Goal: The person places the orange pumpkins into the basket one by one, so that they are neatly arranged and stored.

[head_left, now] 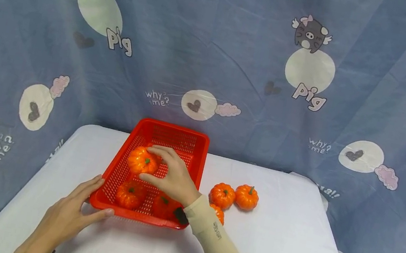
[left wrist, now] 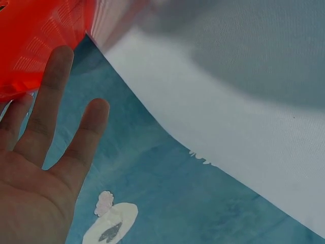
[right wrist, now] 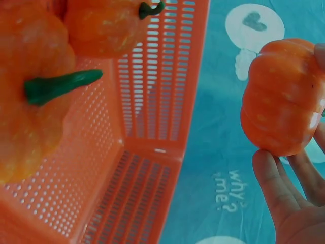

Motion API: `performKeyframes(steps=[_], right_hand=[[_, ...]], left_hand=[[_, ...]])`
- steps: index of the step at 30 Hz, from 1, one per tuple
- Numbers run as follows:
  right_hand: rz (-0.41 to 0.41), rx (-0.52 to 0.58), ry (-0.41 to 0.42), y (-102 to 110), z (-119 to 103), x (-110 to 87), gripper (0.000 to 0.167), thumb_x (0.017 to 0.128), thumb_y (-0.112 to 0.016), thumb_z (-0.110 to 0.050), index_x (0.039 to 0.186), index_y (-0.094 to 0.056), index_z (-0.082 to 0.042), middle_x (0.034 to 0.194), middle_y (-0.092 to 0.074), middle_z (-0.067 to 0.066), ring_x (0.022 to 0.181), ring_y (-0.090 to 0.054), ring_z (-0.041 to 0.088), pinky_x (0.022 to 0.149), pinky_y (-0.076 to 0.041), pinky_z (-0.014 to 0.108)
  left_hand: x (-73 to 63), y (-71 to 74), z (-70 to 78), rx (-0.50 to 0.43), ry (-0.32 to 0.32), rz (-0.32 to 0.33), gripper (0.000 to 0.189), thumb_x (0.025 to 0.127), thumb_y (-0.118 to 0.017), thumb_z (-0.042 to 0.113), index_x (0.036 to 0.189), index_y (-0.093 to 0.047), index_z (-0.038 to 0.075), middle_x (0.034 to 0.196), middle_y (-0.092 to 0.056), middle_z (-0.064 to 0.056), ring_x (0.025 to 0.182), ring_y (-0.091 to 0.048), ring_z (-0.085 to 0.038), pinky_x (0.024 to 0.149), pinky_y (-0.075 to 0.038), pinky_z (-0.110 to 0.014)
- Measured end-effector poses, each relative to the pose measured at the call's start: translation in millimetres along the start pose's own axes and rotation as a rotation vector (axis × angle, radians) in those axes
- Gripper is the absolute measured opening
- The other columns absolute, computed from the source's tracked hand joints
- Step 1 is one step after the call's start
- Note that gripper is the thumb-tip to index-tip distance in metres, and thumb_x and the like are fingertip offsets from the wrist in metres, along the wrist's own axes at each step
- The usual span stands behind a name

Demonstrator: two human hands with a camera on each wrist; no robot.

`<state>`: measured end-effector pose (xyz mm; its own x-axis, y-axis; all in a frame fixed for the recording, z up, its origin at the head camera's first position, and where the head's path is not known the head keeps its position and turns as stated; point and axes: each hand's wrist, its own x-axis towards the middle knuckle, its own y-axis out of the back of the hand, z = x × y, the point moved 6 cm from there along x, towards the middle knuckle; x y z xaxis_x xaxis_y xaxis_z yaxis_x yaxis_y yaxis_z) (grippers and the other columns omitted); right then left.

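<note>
A small orange toy pumpkin (head_left: 142,161) with a green stem is pinched between the thumb and fingers of my right hand (head_left: 174,177), over the red plastic basket (head_left: 203,158). The right wrist view shows the same pumpkin (right wrist: 284,101) with fingertips against its skin. Inside the basket, one pumpkin (head_left: 130,195) sits by the near left corner and another (head_left: 164,206) to its right. My left hand (head_left: 65,211) is at the basket's near left corner, thumb at the front rim and fingers along the left side. Its outer fingers (left wrist: 45,101) look straight and spread.
Right of the basket on the white table (head_left: 271,245) lie three more pumpkins: one (head_left: 222,195), a second (head_left: 246,197) beside it, and a third (head_left: 217,212) partly behind my right sleeve. A blue printed curtain (head_left: 238,61) rises behind the table.
</note>
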<state>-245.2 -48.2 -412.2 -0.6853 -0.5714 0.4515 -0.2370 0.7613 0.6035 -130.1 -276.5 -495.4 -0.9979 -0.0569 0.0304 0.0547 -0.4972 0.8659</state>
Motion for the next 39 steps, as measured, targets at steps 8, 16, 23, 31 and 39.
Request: performKeyframes(steps=[8, 16, 23, 31, 39], right_hand=[[-0.073, -0.05, -0.051, -15, 8, 15.7, 0.067, 0.085, -0.082, -0.045, 0.143, -0.056, -0.026, 0.145, -0.05, -0.011, 0.128, -0.05, 0.007, 0.105, -0.046, 0.028], [-0.19, -0.182, -0.042, -27, 23, 27.5, 0.068, 0.086, -0.081, -0.045, 0.145, -0.054, -0.024, 0.147, -0.05, -0.006, 0.134, -0.047, 0.01, 0.11, -0.043, 0.029], [-0.259, -0.244, -0.041, -33, 27, 34.5, 0.067, 0.087, -0.081, -0.04, 0.145, -0.054, -0.02, 0.146, -0.05, -0.003, 0.133, -0.046, 0.013, 0.11, -0.041, 0.027], [-0.31, -0.29, -0.067, -50, 31, 44.1, 0.067, 0.087, -0.081, -0.042, 0.145, -0.054, -0.022, 0.144, -0.052, -0.003, 0.133, -0.046, 0.013, 0.111, -0.04, 0.027], [-0.364, -0.326, -0.1, -62, 37, 45.3, 0.065, 0.087, -0.081, -0.041, 0.144, -0.055, -0.024, 0.146, -0.049, -0.001, 0.133, -0.047, 0.016, 0.111, -0.041, 0.029]], left_hand=[[1.7, -0.7, -1.0, -0.002, -0.015, 0.021, 0.112, 0.075, -0.061, 0.084, 0.16, -0.033, 0.016, 0.161, -0.036, -0.014, 0.107, -0.062, -0.031, 0.088, -0.048, -0.07], [0.9, -1.3, -0.9, -0.009, -0.019, 0.029, 0.111, 0.075, -0.062, 0.083, 0.159, -0.035, 0.015, 0.16, -0.037, -0.013, 0.106, -0.061, -0.029, 0.088, -0.049, -0.069], [-1.1, -0.4, -0.8, -0.013, -0.016, 0.024, 0.111, 0.075, -0.063, 0.083, 0.159, -0.036, 0.015, 0.16, -0.037, -0.013, 0.105, -0.061, -0.029, 0.086, -0.051, -0.067], [0.1, 2.4, -1.6, -0.012, -0.031, 0.043, 0.11, 0.076, -0.063, 0.082, 0.159, -0.035, 0.016, 0.16, -0.037, -0.013, 0.105, -0.062, -0.029, 0.087, -0.05, -0.068], [0.0, 0.3, -2.3, -0.012, -0.038, 0.047, 0.11, 0.076, -0.063, 0.082, 0.159, -0.035, 0.016, 0.161, -0.037, -0.012, 0.105, -0.062, -0.028, 0.088, -0.049, -0.069]])
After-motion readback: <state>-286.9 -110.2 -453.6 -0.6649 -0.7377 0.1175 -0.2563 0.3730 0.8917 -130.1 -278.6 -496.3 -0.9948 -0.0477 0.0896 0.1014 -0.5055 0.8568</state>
